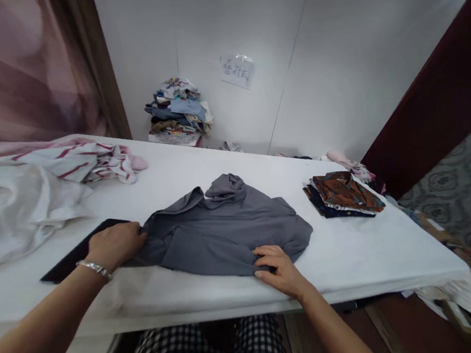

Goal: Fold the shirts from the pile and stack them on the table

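Lying across the middle of the bench [278,177], the grey garment [221,235] is spread wide and lengthwise, its collar-like part bunched at the far side and loose creases running through the body. It does not yet have a compact, squared shape, so its handling looks to be at an early stage, with most of the neatening apparently still left. The left hand [115,245] is curled and seems to grip the garment's left end, though the fingertips are hidden. The right hand [284,273] has its thumb and fingers at the near edge; whether they pinch the cloth cannot be told. A black flat object [71,258] lies under or just beside the left hand. Farther right, a small stack of patterned cloth [343,195] sits flat and folded, which suggests finished pieces. At the far left, a loose heap of clothes [40,195] remains unfolded. Beyond the bench, a tall clothes pile [180,109] stands near the wall [216,18].
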### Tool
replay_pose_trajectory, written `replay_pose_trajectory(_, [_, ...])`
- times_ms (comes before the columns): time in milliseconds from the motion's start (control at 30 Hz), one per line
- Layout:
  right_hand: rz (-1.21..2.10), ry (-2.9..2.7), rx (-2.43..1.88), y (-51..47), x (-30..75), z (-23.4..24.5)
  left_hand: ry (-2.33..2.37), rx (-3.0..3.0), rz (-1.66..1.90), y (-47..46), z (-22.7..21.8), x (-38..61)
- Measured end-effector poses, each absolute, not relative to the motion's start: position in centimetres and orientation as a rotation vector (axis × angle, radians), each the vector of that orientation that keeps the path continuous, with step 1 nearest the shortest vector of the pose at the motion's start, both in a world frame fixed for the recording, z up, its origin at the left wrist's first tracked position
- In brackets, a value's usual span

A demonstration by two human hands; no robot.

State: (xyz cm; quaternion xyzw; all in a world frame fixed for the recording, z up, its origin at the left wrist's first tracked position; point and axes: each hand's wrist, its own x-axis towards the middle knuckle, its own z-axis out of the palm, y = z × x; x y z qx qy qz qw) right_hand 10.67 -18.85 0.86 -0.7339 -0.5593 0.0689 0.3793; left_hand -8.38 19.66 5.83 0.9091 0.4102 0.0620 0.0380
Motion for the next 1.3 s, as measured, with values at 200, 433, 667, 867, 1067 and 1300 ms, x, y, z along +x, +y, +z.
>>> replay_pose_trajectory(200, [0.228,-1.306,-1.869,-18.9,9.9,0.7,0.735,2.881,0.699,15.9,6.3,-9.0])
replay_pose_trajectory(433, [0.204,-1.308,-2.040,-18.5,9.3,2.8,0.506,2.737,0.567,14.4,1.7,-8.1])
replay_pose_trajectory(667, [0.232,-1.163,-1.821,-20.6,11.4,4.7,0.514,2.737,0.638,16.6,0.5,-9.3])
replay_pose_trajectory(867, [0.321,-1.089,-1.884,-21.3,12.6,4.1,0.342,2.765,0.697,17.7,-1.6,-11.5])
replay_pose_trajectory(1067, [-0.040,-0.576,-2.253,-22.2,21.2,3.5,0.500,2.674,0.258,17.0,1.7,-12.5])
replay_pose_trajectory(1300, [0.122,-0.459,-2.679,-19.2,28.0,3.6,0.797,2.677,0.369,16.5,8.2,-7.0])
